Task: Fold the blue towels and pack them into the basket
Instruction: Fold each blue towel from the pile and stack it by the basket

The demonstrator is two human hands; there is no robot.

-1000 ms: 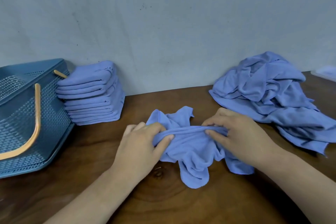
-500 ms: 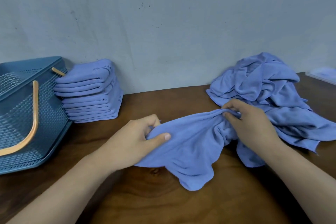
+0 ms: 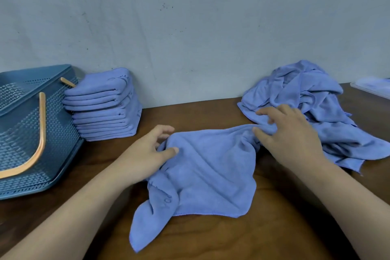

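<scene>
1. Step in hand: spreading one towel point(image 3: 211, 171) flat on the tabletop point(image 3: 232, 238) before the 1st fold. It lies between my hands.
2. L hand point(image 3: 145, 154): thumb and fingers pinch the far-left corner.
3. R hand point(image 3: 289, 133): fingers curled, pinching the bunched far-right corner.
4. The corner nearer me than my L hand is twisted and doubled over.
5. Next, I reckon: pull the corners apart, free that twist, smooth, then fold.
6. Folded stack point(image 3: 105, 107) sits left of my L hand, against the basket point(image 3: 25, 133). Loose pile point(image 3: 306, 95) is just beyond my R hand, so lots left to do.
</scene>
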